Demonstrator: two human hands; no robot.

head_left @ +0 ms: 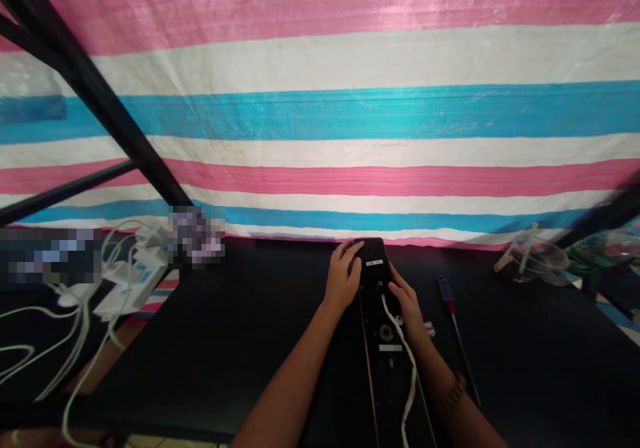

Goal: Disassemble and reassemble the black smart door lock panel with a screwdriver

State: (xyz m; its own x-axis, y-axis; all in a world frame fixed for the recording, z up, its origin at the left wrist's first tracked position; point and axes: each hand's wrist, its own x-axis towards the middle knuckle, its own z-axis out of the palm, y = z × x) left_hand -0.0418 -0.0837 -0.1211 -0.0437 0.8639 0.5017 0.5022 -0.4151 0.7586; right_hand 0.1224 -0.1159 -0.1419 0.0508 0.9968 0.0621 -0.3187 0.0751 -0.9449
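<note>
Your left hand [343, 281] and right hand [407, 307] grip the black device [384, 378] by both sides on the counter [225, 328], its white cable [413, 371] already out of its face, screwdriver [450, 303] lying unheld at right, remaining work unclear.

The left grip [344, 277] lay slightly ahead of the right grip [409, 307], its fingers [351, 253] loosely bent. Both forearms [296, 376] slanted outward behind them.

Workshop-like space: striped tarp [350, 111], black table [240, 328], screwdriver [449, 303].
</note>
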